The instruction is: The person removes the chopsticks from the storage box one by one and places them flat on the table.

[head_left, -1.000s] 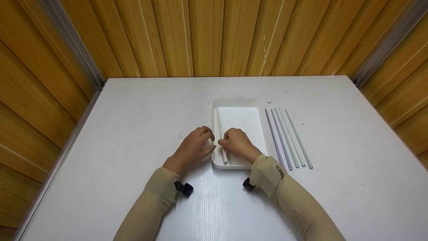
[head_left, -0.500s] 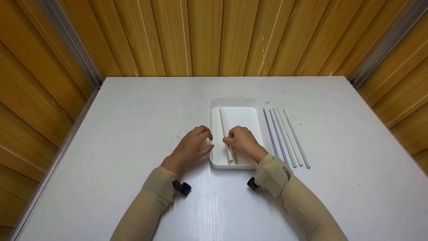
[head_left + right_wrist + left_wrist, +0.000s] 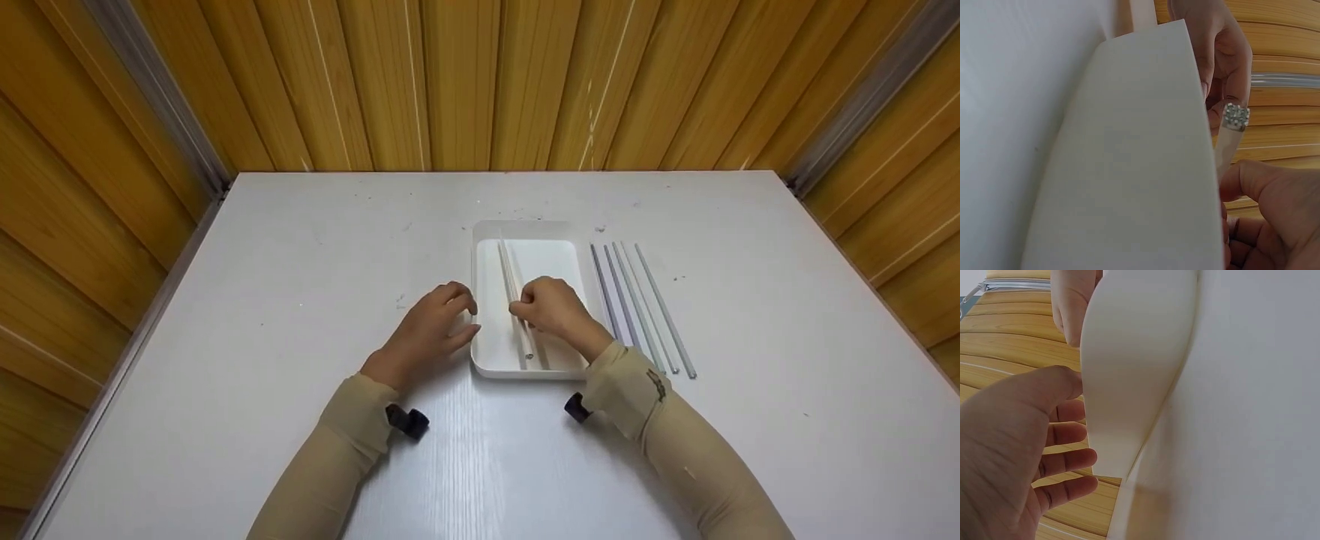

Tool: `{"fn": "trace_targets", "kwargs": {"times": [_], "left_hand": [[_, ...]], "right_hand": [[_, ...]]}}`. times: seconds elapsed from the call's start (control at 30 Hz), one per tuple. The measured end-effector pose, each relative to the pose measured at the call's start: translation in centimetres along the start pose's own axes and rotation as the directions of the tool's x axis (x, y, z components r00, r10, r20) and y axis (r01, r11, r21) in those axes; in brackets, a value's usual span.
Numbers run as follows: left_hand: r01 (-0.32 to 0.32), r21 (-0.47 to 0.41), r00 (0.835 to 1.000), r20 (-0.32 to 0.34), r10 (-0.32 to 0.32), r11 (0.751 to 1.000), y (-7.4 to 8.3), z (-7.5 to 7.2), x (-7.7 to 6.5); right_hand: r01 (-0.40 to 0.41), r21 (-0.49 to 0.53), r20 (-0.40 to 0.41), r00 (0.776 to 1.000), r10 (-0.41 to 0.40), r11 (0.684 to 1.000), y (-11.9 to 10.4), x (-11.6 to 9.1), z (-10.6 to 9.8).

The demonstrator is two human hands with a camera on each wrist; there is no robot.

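A white rectangular tray (image 3: 489, 371) stands upright on the table. Over its inside my right hand (image 3: 555, 306) pinches pale cream chopsticks (image 3: 507, 271) between thumb and curled fingers. They slant away from me, and a silvery, glittery end (image 3: 1236, 116) shows in the right wrist view. Whether one or two are held is hard to tell. My left hand (image 3: 429, 324) is at the tray's left wall (image 3: 1134, 377), fingers loosely extended and fingertips at or against it. The right wrist view hides part of the right hand behind the tray wall.
To the right of the tray lie several chopsticks in purple and pale green (image 3: 666, 311), roughly side by side. The white table (image 3: 322, 247) has small dark specks. Wood-patterned panels (image 3: 465, 82) rise behind its far edge.
My right hand has shifted to the right with the cream chopsticks, from the tray's left side toward its middle. The left hand has stayed at the left wall.
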State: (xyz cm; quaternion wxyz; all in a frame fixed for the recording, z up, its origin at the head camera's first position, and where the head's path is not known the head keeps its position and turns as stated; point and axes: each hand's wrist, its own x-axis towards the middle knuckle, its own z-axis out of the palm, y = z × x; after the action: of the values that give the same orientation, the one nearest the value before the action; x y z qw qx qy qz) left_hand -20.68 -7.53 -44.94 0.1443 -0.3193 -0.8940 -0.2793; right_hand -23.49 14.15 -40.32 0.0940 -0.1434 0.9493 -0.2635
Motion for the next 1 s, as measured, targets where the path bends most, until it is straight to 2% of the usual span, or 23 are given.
{"fn": "trace_targets", "kwargs": {"times": [0.43, 1.0], "left_hand": [[-0.036, 0.014, 0.999, -0.003, 0.036, 0.999, -0.2, 0.0, 0.1], [-0.052, 0.013, 0.998, -0.023, 0.052, 0.999, -0.3, 0.2, -0.1]], "right_hand": [[-0.048, -0.028, -0.008, 0.999, 0.048, 0.998, 1.0, -0.3, -0.9], [-0.055, -0.025, -0.019, 0.998, 0.054, 0.998, 2.8, -1.4, -1.9]]}}
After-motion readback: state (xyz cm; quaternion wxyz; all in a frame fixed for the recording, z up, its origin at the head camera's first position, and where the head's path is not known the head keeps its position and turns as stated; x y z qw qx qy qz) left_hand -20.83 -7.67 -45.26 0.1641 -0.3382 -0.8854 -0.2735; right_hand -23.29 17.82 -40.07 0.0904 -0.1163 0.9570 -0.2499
